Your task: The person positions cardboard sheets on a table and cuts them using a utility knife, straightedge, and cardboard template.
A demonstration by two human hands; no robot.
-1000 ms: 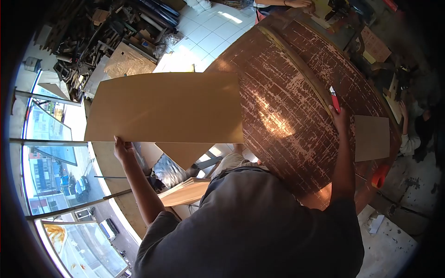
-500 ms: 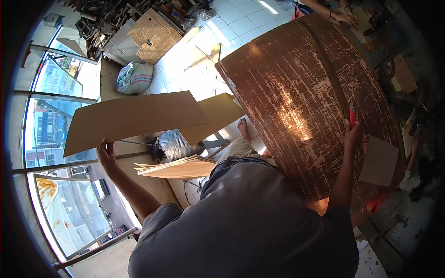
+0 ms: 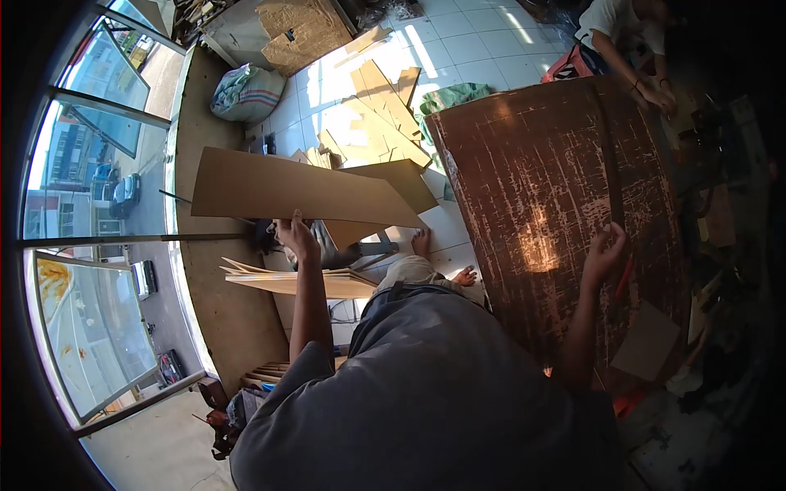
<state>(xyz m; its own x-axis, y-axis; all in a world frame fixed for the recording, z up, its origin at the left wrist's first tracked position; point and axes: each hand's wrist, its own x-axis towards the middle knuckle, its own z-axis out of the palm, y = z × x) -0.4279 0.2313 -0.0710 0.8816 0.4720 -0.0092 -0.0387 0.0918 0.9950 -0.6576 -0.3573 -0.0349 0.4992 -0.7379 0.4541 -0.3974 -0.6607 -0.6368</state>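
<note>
My left hand (image 3: 297, 237) pinches the lower edge of a long brown board (image 3: 286, 182), which is held out over the floor on the left. Behind it another brown board (image 3: 393, 184) shows in part. Over the scratched red-brown table (image 3: 524, 270), my right hand (image 3: 604, 255) has its fingers curled and apart, with nothing seen between them. A red cutter (image 3: 625, 277) lies on the table just beside that hand. A long wooden strip (image 3: 607, 155) runs along the table beyond it. Nearer the right corner sits a small square board (image 3: 645, 342).
A stack of thin boards (image 3: 303, 283) stands left of my legs. Cut brown offcuts (image 3: 381, 106) and a stuffed sack (image 3: 248, 92) lie on the tiled floor. Another person (image 3: 626, 41) has their hands at the table's far right corner. Windows (image 3: 98, 327) line the left.
The red cutter has left my right hand and is now on the table. My left hand still holds the long board, now closer to my body. The view has turned.
</note>
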